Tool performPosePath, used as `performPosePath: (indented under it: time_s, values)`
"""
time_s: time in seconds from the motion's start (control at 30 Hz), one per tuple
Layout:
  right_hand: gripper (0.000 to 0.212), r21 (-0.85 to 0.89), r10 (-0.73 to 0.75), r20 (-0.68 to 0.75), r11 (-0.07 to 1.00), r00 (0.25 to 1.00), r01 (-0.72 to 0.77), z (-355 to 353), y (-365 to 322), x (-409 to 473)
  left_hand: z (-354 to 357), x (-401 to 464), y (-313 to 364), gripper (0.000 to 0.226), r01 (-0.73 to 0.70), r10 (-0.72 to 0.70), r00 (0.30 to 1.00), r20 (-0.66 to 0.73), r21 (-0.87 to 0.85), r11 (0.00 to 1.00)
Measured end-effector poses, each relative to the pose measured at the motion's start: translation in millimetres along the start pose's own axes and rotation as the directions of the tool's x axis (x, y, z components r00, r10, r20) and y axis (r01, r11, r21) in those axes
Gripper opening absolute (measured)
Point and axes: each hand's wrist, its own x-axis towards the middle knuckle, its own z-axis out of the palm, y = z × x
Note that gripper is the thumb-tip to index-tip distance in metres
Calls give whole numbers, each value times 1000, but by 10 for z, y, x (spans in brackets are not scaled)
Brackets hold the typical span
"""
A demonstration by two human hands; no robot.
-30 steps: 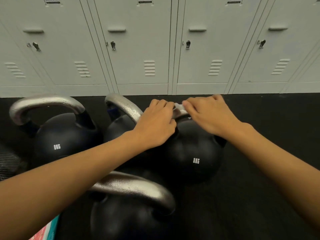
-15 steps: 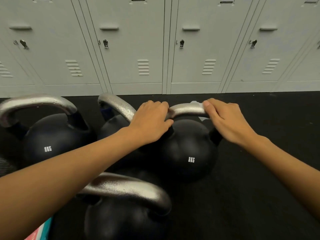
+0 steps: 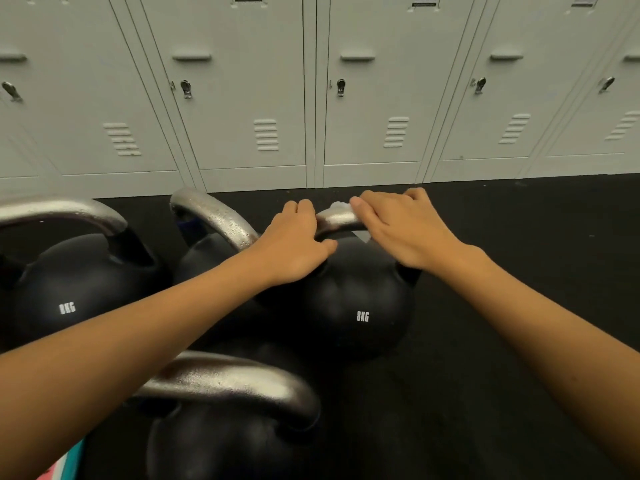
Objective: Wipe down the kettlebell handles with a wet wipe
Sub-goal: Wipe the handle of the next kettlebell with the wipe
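Several black 8KG kettlebells with silver handles stand on the dark floor. The right one (image 3: 356, 306) is between my hands. My left hand (image 3: 294, 244) grips the left end of its handle (image 3: 337, 218). My right hand (image 3: 401, 226) is curled over the right part of that handle, holding a white wet wipe (image 3: 337, 205) against the metal; only a small edge of the wipe shows by my fingertips. Other kettlebells sit at the left (image 3: 69, 289), behind my left arm (image 3: 211, 216) and at the near centre (image 3: 225, 427).
A row of grey metal lockers (image 3: 311, 98) lines the wall just behind the kettlebells. Black rubber flooring (image 3: 519, 237) stretches to the right. A pink and teal packet (image 3: 69, 465) peeks in at the bottom left under my left arm.
My right hand slid right along the handle half a second ago and has now come back toward the middle with the wipe. My left hand keeps its grip on the handle's left end.
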Motion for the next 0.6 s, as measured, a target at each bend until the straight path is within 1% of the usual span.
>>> performPosePath:
  time_s: [0.07, 0.13, 0.17, 0.2, 0.27, 0.33, 0.37, 0.43, 0.47, 0.5, 0.53, 0.6]
  values:
    - [35, 112, 97, 70, 988, 993, -104, -78, 196, -103, 0, 6, 4, 42, 27, -26, 1000, 17, -36, 999]
    - [38, 314, 208, 156, 916, 966, -248, -161, 323, -214, -6, 11, 6, 43, 50, -48, 998, 29, -68, 996]
    - [41, 351, 243, 189, 888, 951, -297, -180, 348, -242, -9, 10, 7, 43, 59, -56, 998, 34, -79, 995]
    - [42, 326, 242, 207, 896, 948, -301, -195, 354, -240, -11, 8, 6, 43, 64, -61, 997, 37, -88, 994]
    - [34, 169, 196, 205, 958, 959, -232, -181, 313, -169, -9, 2, -2, 43, 66, -63, 997, 36, -98, 993]
    - [28, 91, 182, 148, 976, 972, -196, -177, 181, -86, -6, -10, -14, 44, 59, -55, 998, 37, -104, 993]
    - [24, 74, 149, 103, 985, 983, -157, -160, 115, -46, -6, -11, -21, 45, 54, -51, 998, 38, -108, 993]
    - [19, -15, 49, 27, 999, 998, -49, -93, -38, -1, -7, -7, -31, 44, 51, -47, 998, 35, -117, 992]
    - [20, -67, -12, 7, 998, 1000, 12, -52, -89, 3, -8, 0, -33, 43, 50, -47, 998, 29, -122, 991]
    - [25, -94, -60, -5, 994, 998, 59, -18, -112, -3, -6, 10, -38, 42, 52, -49, 998, 24, -129, 990]
    - [32, -81, -83, -17, 993, 996, 82, 10, -100, -13, -3, 22, -44, 41, 53, -51, 999, 17, -138, 989]
    - [37, -13, -114, -33, 993, 993, 113, 47, -2, -60, 5, 38, -49, 39, 58, -57, 998, 11, -152, 987]
